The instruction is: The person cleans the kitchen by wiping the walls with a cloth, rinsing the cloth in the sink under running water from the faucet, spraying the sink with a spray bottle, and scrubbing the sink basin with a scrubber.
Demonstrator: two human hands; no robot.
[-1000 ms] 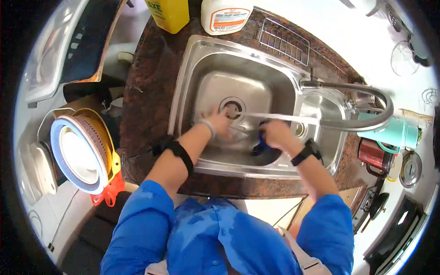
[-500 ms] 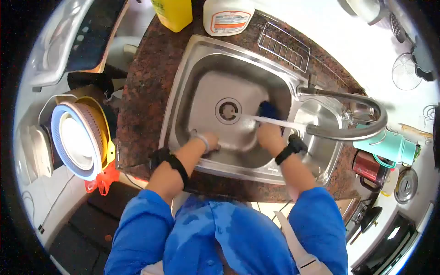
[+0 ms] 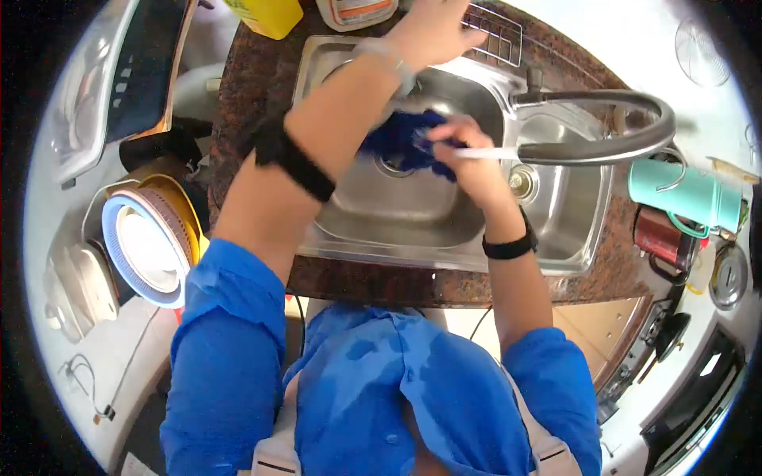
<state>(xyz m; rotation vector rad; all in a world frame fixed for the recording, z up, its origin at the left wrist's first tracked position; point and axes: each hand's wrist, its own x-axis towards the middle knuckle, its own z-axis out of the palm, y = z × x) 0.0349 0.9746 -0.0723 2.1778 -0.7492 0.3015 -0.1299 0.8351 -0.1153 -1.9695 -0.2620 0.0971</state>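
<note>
My right hand (image 3: 468, 159) pinches a dark blue cloth (image 3: 409, 139) over the large basin of the steel sink (image 3: 413, 247). A stream of water from the curved faucet (image 3: 587, 153) runs onto this hand. My left hand (image 3: 436, 33) reaches over the far edge of the sink, beside the wire rack (image 3: 500, 38), with its thumb apart from the other fingers. Nothing shows in its palm. Part of the cloth and the drain lie behind my left forearm and the cloth.
A yellow container (image 3: 268, 14) and a white bottle (image 3: 357, 11) stand at the far edge. Stacked basins (image 3: 147, 246) are on the left. On the right are a teal flask (image 3: 683, 194), a red pot (image 3: 663, 236) and a round lid (image 3: 727, 275).
My left hand has moved from the near side of the basin to beyond its far edge. My right hand has raised the blue cloth and brought it leftward over the drain.
</note>
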